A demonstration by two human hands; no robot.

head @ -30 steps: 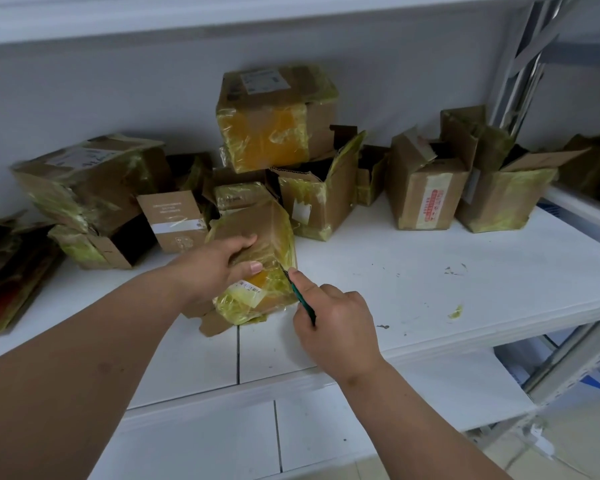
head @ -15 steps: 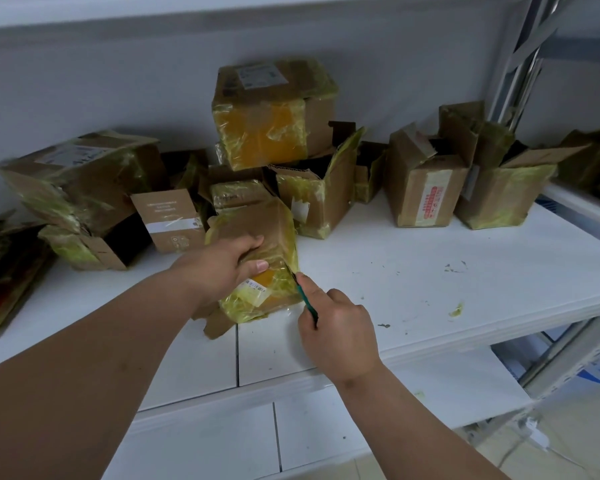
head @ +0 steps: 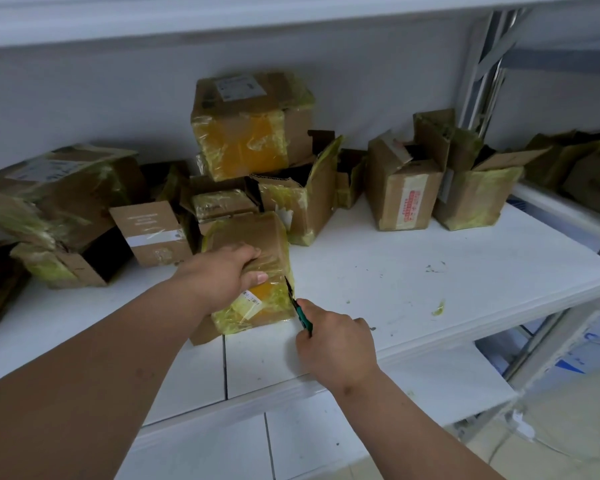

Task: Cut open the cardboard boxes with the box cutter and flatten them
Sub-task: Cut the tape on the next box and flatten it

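Box [head: 248,271] on shelf [head: 430,282], front centre | left hand [head: 222,275] clamps top | right hand [head: 333,344] grips box cutter [head: 300,311], blade at 3 o'clock edge | advise shallow stroke, left fingers clear.

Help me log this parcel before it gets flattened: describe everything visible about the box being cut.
The box is small brown cardboard, wrapped in wrinkled yellowish-green clear tape, with an orange patch and a white label on its near face. It sits tilted at the front of the white shelf, a loose flap poking out beneath. The left hand grips its top; the box cutter, held by the right hand, meets its right edge.
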